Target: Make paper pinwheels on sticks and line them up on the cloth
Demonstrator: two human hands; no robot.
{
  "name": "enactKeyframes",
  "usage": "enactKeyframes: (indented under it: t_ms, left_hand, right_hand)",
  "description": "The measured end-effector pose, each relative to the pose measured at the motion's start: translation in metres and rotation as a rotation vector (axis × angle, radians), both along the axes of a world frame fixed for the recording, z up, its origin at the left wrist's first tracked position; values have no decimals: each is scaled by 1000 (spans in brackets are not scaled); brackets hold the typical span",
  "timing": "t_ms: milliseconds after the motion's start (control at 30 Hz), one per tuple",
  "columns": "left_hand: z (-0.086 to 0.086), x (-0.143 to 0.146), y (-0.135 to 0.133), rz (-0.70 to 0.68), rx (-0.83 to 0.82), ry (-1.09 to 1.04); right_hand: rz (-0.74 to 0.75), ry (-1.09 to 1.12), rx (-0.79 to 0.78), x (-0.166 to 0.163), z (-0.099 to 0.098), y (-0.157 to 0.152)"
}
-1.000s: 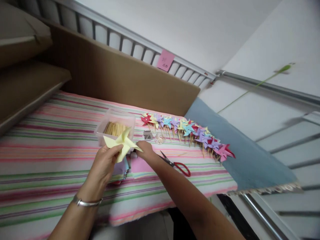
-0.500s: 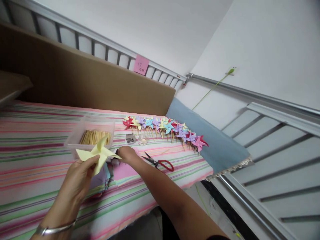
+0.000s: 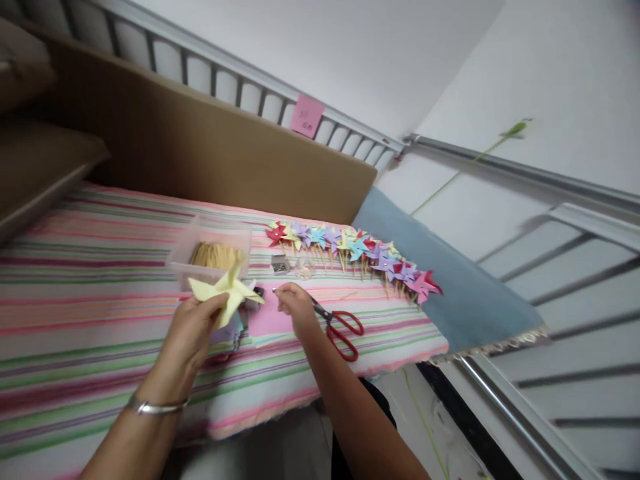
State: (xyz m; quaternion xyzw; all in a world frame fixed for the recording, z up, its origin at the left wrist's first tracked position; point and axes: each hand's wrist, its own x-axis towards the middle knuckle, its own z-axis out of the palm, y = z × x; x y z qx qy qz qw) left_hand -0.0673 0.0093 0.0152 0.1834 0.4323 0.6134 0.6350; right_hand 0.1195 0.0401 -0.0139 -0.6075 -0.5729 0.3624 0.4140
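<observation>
A pale yellow paper pinwheel (image 3: 227, 293) is pinched between thumb and fingers of my left hand (image 3: 197, 327). To its right, my right hand (image 3: 296, 305) is closed in a pinch over pink paper sheets (image 3: 267, 320); a tiny pale bit shows at the fingertips, too small to name. Between the hands sits a small dark object (image 3: 257, 293), partly covered by the pinwheel. Beside my right wrist lie red-handled scissors (image 3: 345, 327), their blades partly behind the hand. Under my left hand is a stack of coloured paper (image 3: 233, 337), mostly hidden.
A clear plastic box (image 3: 180, 263) holds many wooden sticks (image 3: 215, 255). Finished pinwheels on sticks (image 3: 357, 248) lie in a row at the back right. A small open box (image 3: 280, 265) and a clear container (image 3: 304, 268) stand before them. Cardboard (image 3: 225, 160) lines the back.
My right hand has moved away from the small dark object toward the right, over the pink paper. My left hand still holds the pinwheel. The whole view has shifted somewhat.
</observation>
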Motion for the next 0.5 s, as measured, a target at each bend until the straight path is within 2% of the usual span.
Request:
enactKeyframes:
  t_ms: [67, 133, 233, 300, 400, 500]
  left_hand:
    - [-2, 6, -1, -8, 9, 17]
    - [-4, 12, -1, -5, 15, 47]
    - [-6, 23, -3, 2, 41, 73]
    - [-7, 29, -4, -9, 69, 74]
    - [-8, 34, -6, -31, 100, 90]
    - [-10, 35, -6, -48, 124, 97]
  right_hand:
    - [0, 69, 37, 0, 9, -17]
    - [50, 98, 176, -3, 22, -31]
    - [163, -54, 476, -10, 40, -44]
    - [194, -179, 593, -14, 47, -46]
    - [215, -301, 672, -17, 50, -43]
    - [232, -354, 669, -18, 48, -40]
